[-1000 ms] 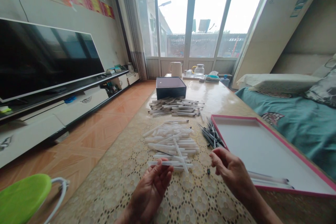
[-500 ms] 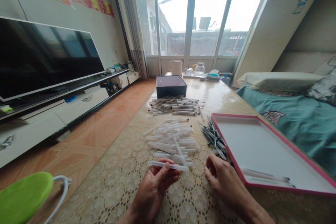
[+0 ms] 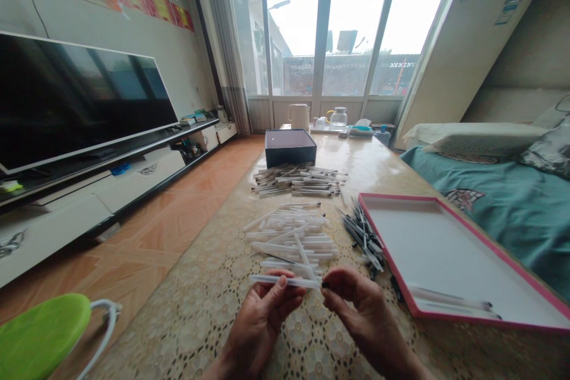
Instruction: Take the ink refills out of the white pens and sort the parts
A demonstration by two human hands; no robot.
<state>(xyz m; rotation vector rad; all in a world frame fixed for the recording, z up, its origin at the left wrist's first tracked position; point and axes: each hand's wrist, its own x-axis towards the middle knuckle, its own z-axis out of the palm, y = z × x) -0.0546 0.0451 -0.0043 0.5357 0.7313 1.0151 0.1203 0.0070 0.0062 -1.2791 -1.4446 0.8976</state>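
Observation:
My left hand (image 3: 267, 314) is closed, with the thumb and fingers pinching a translucent white pen barrel (image 3: 285, 279) that lies roughly level. At the barrel's right end, my right hand (image 3: 360, 309) pinches a small black pen plug (image 3: 325, 285). The plug is right by the barrel's tip; whether it has entered cannot be made out. Just beyond my hands is a loose pile of similar barrels (image 3: 289, 234). To the right, dark pen refills (image 3: 363, 234) lie heaped against a box lid, with small black pieces (image 3: 395, 288) near its edge.
The pink-rimmed white box lid (image 3: 449, 231) on the right holds a few pens (image 3: 458, 301). Farther back, a heap of dark-tipped pens (image 3: 298, 181) lies before a dark box (image 3: 290, 154). A kettle (image 3: 298, 114) and glass jug (image 3: 339, 117) stand at the table's far end.
My right hand has moved left from beside the refills to the barrel's right end, and the black plug now shows in its fingertips. The left hand has hardly moved.

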